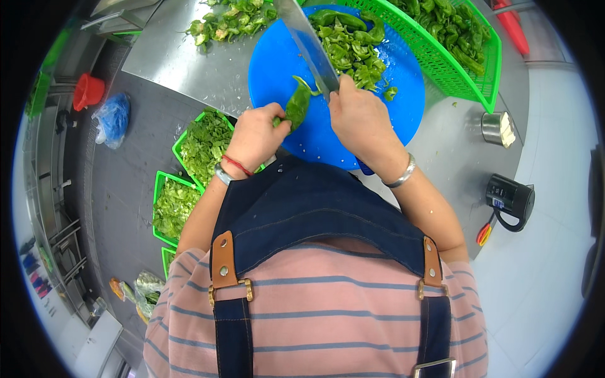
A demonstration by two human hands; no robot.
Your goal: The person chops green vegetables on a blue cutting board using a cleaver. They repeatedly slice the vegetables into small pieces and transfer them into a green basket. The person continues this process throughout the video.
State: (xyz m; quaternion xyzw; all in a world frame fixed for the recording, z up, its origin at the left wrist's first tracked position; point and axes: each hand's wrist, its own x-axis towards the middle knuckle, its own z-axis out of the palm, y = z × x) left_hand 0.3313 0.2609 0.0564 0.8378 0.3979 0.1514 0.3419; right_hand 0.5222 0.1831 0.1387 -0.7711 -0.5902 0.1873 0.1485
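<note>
My left hand (257,134) pinches a green pepper (298,107) over the near left part of a round blue cutting board (269,61). My right hand (361,120) grips a broad-bladed kitchen knife (309,45), its blade slanting up and away to the left. A thin curled green strip lies between the pepper's far end and the knife. Chopped green pepper pieces (350,54) are heaped on the board to the right of the blade. Behind that heap rest whole green peppers (338,20). The knife's handle is mostly hidden in my right fist.
A green plastic basket (439,71) of whole peppers stands at the back right. Pepper tops (231,23) lie on the steel table (179,61). At right are a metal cup (492,128), a black kettle (508,201) and scissors (484,234). Green baskets of chopped greens (208,141) sit lower left.
</note>
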